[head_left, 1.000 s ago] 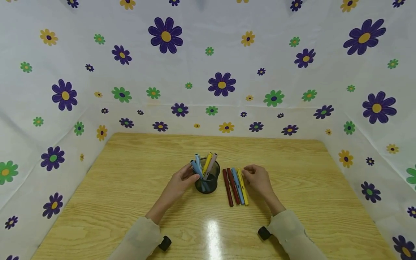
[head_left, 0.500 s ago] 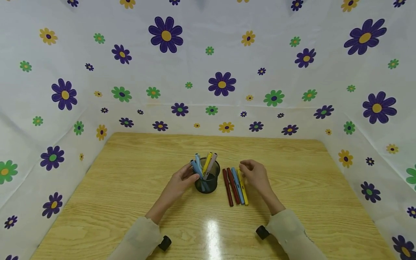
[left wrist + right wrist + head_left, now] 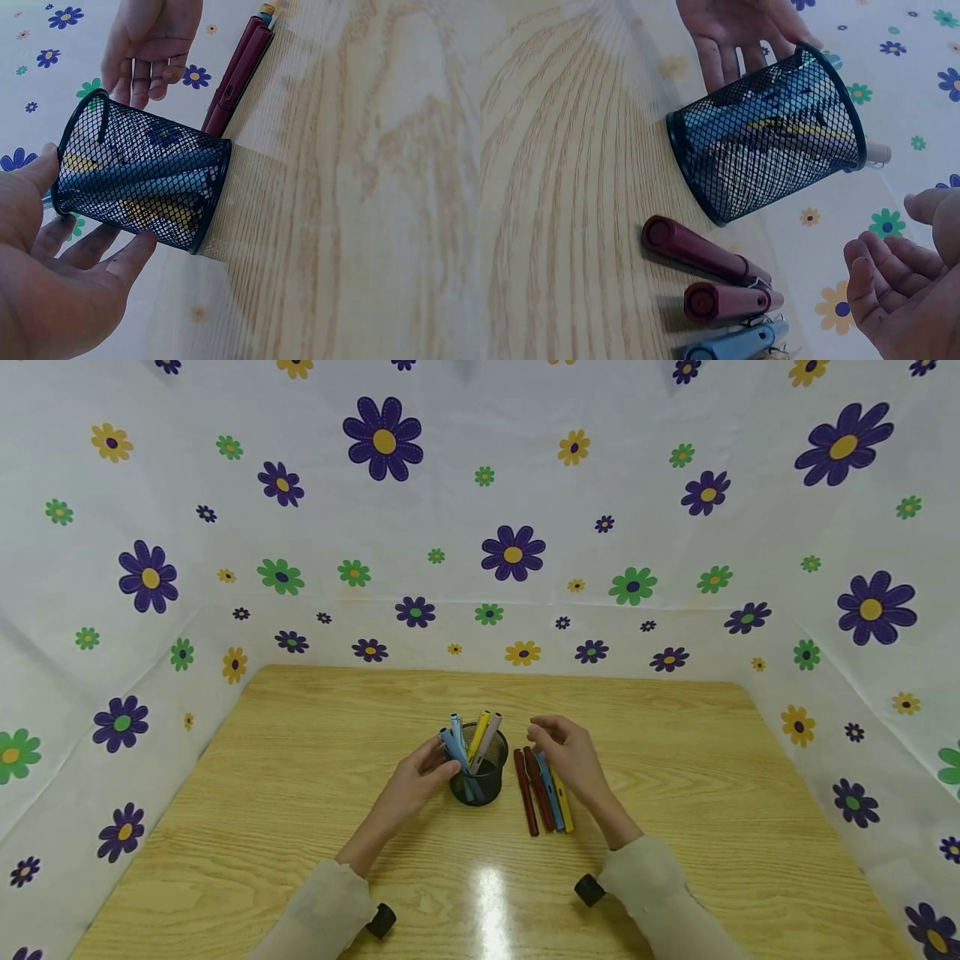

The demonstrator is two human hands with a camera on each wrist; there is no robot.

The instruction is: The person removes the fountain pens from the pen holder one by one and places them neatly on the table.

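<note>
A black mesh pen cup (image 3: 483,789) stands upright on the table. Leaning in it are two blue pens (image 3: 453,747), a yellow pen (image 3: 477,737) and a greyish-pink pen (image 3: 491,737). My left hand (image 3: 417,778) holds the cup from its left side, thumb at the rim and fingers along the mesh. To the cup's right lie two dark red pens (image 3: 527,802), a blue pen (image 3: 555,810) and a yellow pen (image 3: 567,818), side by side. My right hand (image 3: 573,756) hovers over their far ends, fingers loosely bent, holding nothing; in the right wrist view it (image 3: 911,289) is apart from the cup.
The wood-grain table (image 3: 322,718) extends around the cup and pens. White cloth (image 3: 450,485) printed with flowers rises behind it and at both sides. A black piece (image 3: 381,920) sits at the left sleeve, another (image 3: 589,890) at the right.
My right hand has moved left from beside the yellow pen, across the pens' far ends toward the cup. My left hand, the cup and the pens have stayed in place.
</note>
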